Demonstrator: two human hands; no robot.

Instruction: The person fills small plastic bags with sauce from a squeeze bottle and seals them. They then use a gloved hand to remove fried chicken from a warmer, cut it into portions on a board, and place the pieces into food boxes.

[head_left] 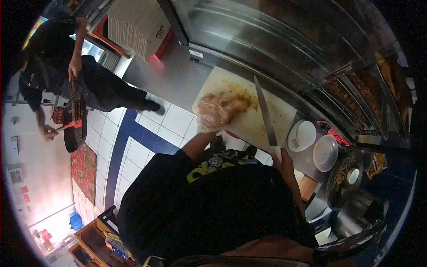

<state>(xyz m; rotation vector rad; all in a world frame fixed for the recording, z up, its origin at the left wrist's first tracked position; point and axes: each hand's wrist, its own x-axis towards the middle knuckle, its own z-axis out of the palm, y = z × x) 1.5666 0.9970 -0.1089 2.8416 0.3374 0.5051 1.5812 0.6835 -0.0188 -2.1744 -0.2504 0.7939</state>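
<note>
My left hand (219,111), in a clear plastic glove, is over the left part of a pale cutting board (280,115). Beside its fingertips lie brownish-yellow food crumbs (243,95), spread toward the middle of the board. The crinkled, blurred glove hides how the fingers are bent and whether anything is in them. At the board's near right corner, my bare right hand (283,163) is closed round the pale handle of a long knife (264,109). Its blade lies across the board, tip pointing away from me, to the right of the crumbs.
Right of the board stand a kitchen scale (301,135), a translucent round lid (325,153) and a large pan of seasoned food (342,180). A glass-fronted metal case (267,31) borders the far side. At left, a person (58,66) carries a black grill pan (74,129).
</note>
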